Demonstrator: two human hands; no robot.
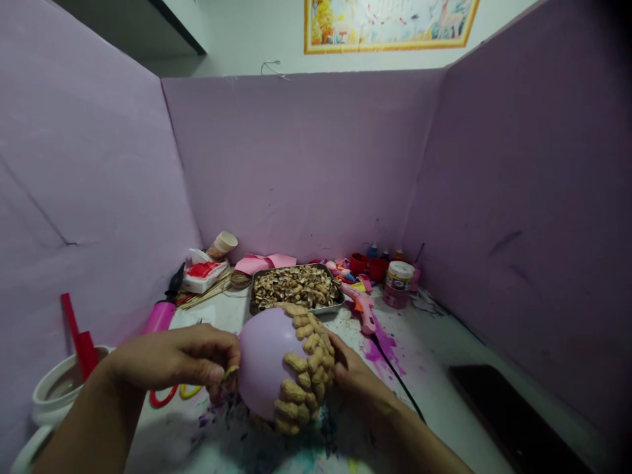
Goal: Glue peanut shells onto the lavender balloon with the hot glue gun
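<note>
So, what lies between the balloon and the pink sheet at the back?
In the head view, the metal tray of peanut shells lies between the balloon and the pink sheet.

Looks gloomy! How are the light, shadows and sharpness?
Head view: dim, uneven light, the right panel darker than the left panel; faint sheen on the balloon, shadow on the tabletop below it; black upper right corner; both panels splaying outward, perhaps lens distortion; left hand without obvious motion blur.
</note>
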